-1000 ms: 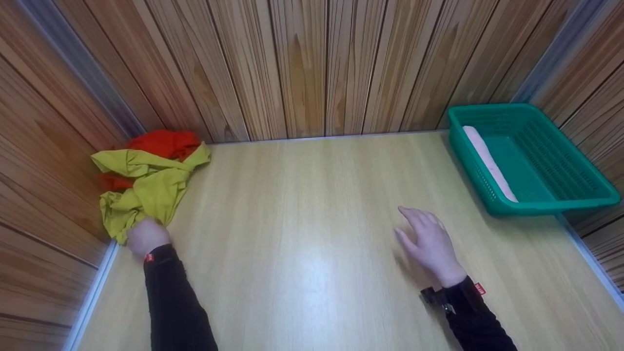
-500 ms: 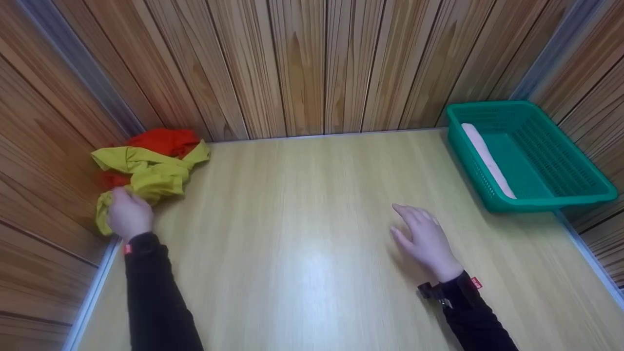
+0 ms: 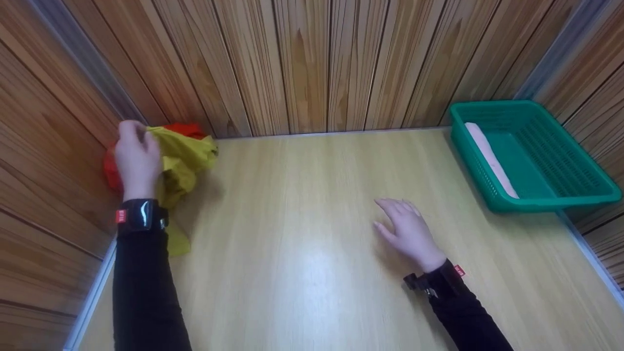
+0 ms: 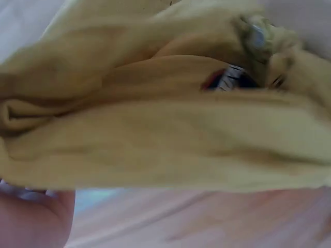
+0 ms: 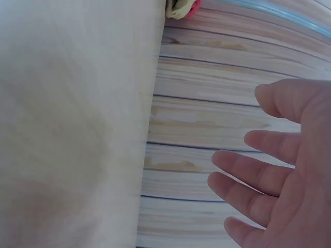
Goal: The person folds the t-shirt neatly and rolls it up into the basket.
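Note:
My left hand (image 3: 138, 163) is raised at the left wall and grips a crumpled yellow garment (image 3: 183, 153), which hangs down to the right of the hand. In the left wrist view the garment's cloth (image 4: 170, 137) stretches across the picture, with a dark printed label (image 4: 232, 78) inside a fold; part of the hand (image 4: 33, 219) shows at the lower left. Behind it, a red cloth (image 3: 187, 129) lies in the back left corner, mostly covered. My right hand (image 3: 407, 234) hovers over the table with fingers loosely spread and nothing in them.
A green plastic basket (image 3: 536, 146) stands at the back right, with a folded pale pink cloth (image 3: 491, 160) along its left side. Wood-panelled walls (image 3: 312, 63) enclose the light wooden table (image 3: 292, 204) at the back and both sides.
My left hand has moved forward and up along the left wall, lifting the yellow garment off the red cloth's front. My right hand has drifted slightly left.

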A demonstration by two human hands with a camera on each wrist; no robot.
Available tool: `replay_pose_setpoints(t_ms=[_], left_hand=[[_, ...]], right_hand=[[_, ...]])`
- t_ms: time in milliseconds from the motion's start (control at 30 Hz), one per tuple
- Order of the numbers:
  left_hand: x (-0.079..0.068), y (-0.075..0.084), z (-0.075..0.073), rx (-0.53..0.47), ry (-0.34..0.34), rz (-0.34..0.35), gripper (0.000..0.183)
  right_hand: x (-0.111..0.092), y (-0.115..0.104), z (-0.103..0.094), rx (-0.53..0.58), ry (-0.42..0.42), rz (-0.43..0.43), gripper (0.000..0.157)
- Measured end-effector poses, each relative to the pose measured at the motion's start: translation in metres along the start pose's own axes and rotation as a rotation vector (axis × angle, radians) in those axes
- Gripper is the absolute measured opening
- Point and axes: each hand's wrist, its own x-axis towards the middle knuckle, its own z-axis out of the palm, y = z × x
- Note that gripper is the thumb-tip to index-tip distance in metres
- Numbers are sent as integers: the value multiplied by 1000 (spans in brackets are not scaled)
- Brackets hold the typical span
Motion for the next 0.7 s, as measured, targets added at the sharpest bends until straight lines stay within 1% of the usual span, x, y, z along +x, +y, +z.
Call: replay_pose_setpoints(t_ms=[33, 100, 167, 233, 333, 400, 467, 533, 567, 600, 633, 667, 700], left_hand=[[-1, 6, 2, -11, -11, 25, 33], [-3, 17, 6, -28, -37, 50, 32], [-3, 26, 8, -45, -39, 77, 29], [0, 34, 8, -61, -32, 79, 28], [7, 45, 3, -79, 41, 68, 25], [14, 52, -3, -121, 106, 44, 21], [19, 62, -11, -199, 180, 35, 14], [22, 74, -20, -326, 213, 27, 11], [22, 82, -23, -390, 226, 39, 11], [22, 91, -25, -439, 241, 64, 11], [20, 100, -26, -489, 241, 91, 12], [18, 110, -26, -526, 229, 114, 13], [16, 119, -25, -541, 228, 154, 13]], right_hand=[[2, -2, 1, -1, -2, -7, 55], [6, -5, 2, -7, -7, -24, 55], [9, -8, 4, -9, -10, -38, 56], [12, -10, 5, -12, -13, -46, 56], [14, -13, 8, -10, -13, -50, 56], [13, -13, 9, -10, -13, -50, 56], [11, -12, 11, -9, -12, -51, 56], [10, -11, 12, -11, -12, -51, 56], [9, -11, 12, -11, -13, -50, 56], [9, -11, 12, -9, -15, -51, 56], [9, -11, 11, -9, -18, -48, 56], [10, -12, 11, -7, -22, -46, 56], [10, -12, 10, -4, -26, -43, 55]])
